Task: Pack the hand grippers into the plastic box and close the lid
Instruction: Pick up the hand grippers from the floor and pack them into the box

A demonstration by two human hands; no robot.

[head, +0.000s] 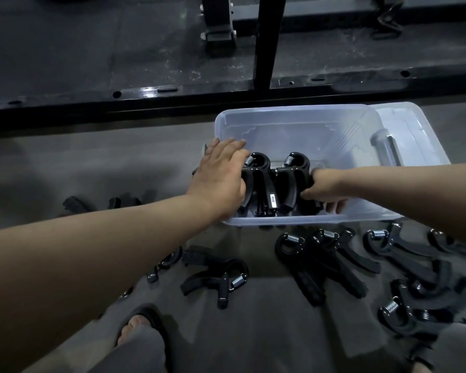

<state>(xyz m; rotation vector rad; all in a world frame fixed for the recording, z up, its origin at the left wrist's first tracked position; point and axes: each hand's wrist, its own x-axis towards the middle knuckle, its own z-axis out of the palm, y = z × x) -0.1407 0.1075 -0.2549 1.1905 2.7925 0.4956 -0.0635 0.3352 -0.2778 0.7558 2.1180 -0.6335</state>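
Reaching into the plastic box [293,111] on the floor [256,335], both bare hands sit on two black hand grippers that lie side by side near its front wall, springs pointing away.

The left hand [218,176] lies over the labelled hand gripper [262,184], its fingers [230,145] straight and close together across the box's left rim. Its thumb and the handle beneath the palm are hidden.

The right hand [324,187] is curled round the outer handle of the second hand gripper [292,179]. Its fingertips show only dimly through the cloudy front wall, and most of that handle is covered.

The clear lid [414,130] lies at the box's right, partly behind it.

More loose hand grippers [307,254] are scattered on the floor in front. Several at left are dark shapes behind the forearm, and those at right run out of frame. A sandalled foot [139,323] shows below, and a black metal frame [145,96] crosses behind.
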